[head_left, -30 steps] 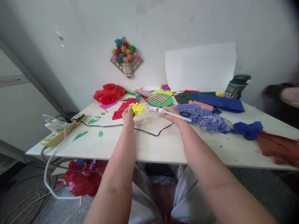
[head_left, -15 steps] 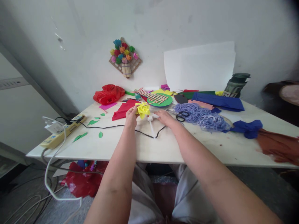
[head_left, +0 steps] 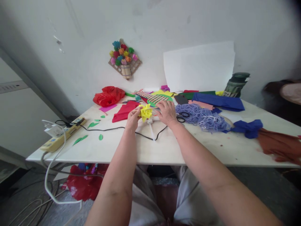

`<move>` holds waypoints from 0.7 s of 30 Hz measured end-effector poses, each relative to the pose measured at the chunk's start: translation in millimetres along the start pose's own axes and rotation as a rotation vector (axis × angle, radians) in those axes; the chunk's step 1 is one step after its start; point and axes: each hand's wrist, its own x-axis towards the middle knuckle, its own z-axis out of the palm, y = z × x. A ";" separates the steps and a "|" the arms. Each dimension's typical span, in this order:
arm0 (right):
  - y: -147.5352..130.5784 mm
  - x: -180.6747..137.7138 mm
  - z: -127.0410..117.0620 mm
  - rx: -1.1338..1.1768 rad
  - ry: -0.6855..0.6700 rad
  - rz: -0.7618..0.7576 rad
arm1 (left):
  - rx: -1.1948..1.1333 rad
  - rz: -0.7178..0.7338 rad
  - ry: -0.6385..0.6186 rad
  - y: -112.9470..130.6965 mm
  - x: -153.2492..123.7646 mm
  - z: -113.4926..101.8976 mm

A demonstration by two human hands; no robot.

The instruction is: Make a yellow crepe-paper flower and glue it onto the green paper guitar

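Observation:
My left hand (head_left: pixel 133 119) is closed on a yellow paper flower (head_left: pixel 146 112), pinching it at its left side. A thin wooden stick (head_left: pixel 154 108) runs across the flower, and the fingers of my right hand (head_left: pixel 167 112) are closed on its right end. Just below the flower lies a white glue gun (head_left: pixel 150 121), partly hidden, with a pale glue stick (head_left: pixel 152 131) pointing toward me. Close to my right wrist are scissors (head_left: pixel 181 117) with black handles. Behind my hands rests a green oval board (head_left: pixel 154 99) with a lattice of sticks, partly covered by my right hand.
A tangle of purple-blue string (head_left: pixel 204 117) spreads on the right, beside blue paper (head_left: pixel 218 102). Green paper leaves (head_left: pixel 93 125) and a power strip (head_left: pixel 63 133) are at left. A black cord (head_left: pixel 108 129) crosses the table. A dark bottle (head_left: pixel 236 84) stands at back right.
My right hand has lifted from beside the glue gun up to the stick at the flower and grips its right end. My left hand keeps the flower in nearly the same place.

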 end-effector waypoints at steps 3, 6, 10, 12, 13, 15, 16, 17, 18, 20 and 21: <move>6.0 0.8 4.3 0.013 -0.005 -0.005 | 0.018 -0.022 -0.060 1.2 -1.6 1.3; 10.1 0.6 9.9 0.043 -0.062 0.000 | 0.029 -0.034 -0.091 1.9 -2.8 2.8; 11.0 0.1 15.2 0.084 -0.121 0.035 | 0.016 -0.054 -0.117 2.3 -4.2 4.8; 10.7 -0.2 16.7 0.106 -0.120 0.054 | 0.006 -0.062 -0.125 2.7 -5.1 5.7; 10.6 -0.4 17.1 0.115 -0.118 0.063 | 0.003 -0.069 -0.124 3.1 -5.6 6.1; 10.5 -0.7 17.1 0.128 -0.116 0.084 | -0.003 -0.087 -0.119 4.4 -6.5 6.8; 10.4 -0.8 16.8 0.132 -0.118 0.093 | -0.009 -0.096 -0.117 5.3 -7.0 7.1; 10.2 -0.8 16.3 0.135 -0.119 0.100 | -0.017 -0.106 -0.118 6.1 -7.3 7.3; 10.0 -0.9 15.7 0.137 -0.120 0.107 | -0.029 -0.116 -0.121 7.0 -7.6 7.4; 9.4 -0.8 14.5 0.142 -0.121 0.115 | -0.058 -0.133 -0.125 8.3 -7.7 7.3; 9.2 -0.8 14.1 0.144 -0.121 0.119 | -0.069 -0.141 -0.125 8.7 -7.5 7.2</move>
